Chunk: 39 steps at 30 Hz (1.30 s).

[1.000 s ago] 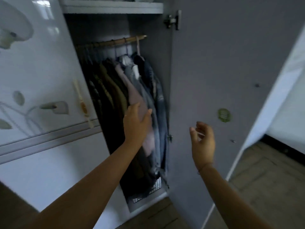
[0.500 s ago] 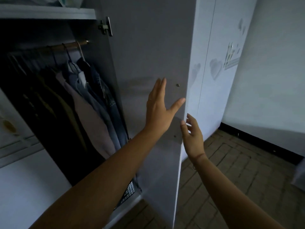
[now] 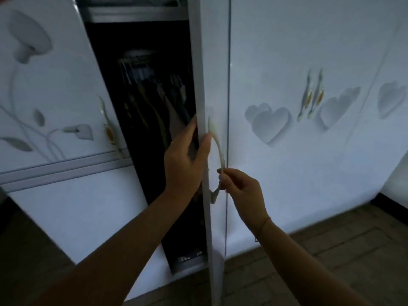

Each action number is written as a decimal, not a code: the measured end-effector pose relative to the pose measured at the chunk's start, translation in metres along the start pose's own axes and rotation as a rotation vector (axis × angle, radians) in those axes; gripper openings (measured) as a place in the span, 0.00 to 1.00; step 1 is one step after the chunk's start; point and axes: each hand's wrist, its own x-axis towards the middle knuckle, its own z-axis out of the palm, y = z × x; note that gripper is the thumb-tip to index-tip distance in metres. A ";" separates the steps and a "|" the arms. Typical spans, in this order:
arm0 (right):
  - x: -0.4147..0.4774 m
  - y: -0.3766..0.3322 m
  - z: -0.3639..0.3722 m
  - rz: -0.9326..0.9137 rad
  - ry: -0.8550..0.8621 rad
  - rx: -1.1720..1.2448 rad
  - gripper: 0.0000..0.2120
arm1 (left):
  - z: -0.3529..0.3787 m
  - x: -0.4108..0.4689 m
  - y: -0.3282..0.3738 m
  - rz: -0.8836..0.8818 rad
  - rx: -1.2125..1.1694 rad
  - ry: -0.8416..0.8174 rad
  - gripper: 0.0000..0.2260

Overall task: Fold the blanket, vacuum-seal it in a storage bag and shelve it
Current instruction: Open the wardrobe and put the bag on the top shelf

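A white wardrobe fills the view. Its middle door (image 3: 210, 69) stands partly open and is seen nearly edge-on. My left hand (image 3: 185, 155) wraps around the door's edge, fingers inside and thumb on the front. My right hand (image 3: 239, 187) pinches the lower part of the curved door handle (image 3: 217, 149). Behind the gap, dark hanging clothes (image 3: 159, 111) show below a shelf (image 3: 136, 15). No blanket or storage bag is in view.
A closed left door (image 3: 44, 96) carries a flower pattern and its own handle (image 3: 109, 131). Closed doors with heart patterns (image 3: 271, 124) and paired handles (image 3: 311, 96) stand to the right. Brown tiled floor (image 3: 331, 250) runs along the wardrobe's base.
The door has swung from wide open to nearly closed. My left hand moved from the inside face to grip its edge, and my right hand took the handle.
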 end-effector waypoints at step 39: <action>0.188 0.039 0.287 -0.017 0.002 -0.268 0.07 | -0.137 0.145 -0.281 0.088 1.031 0.118 0.33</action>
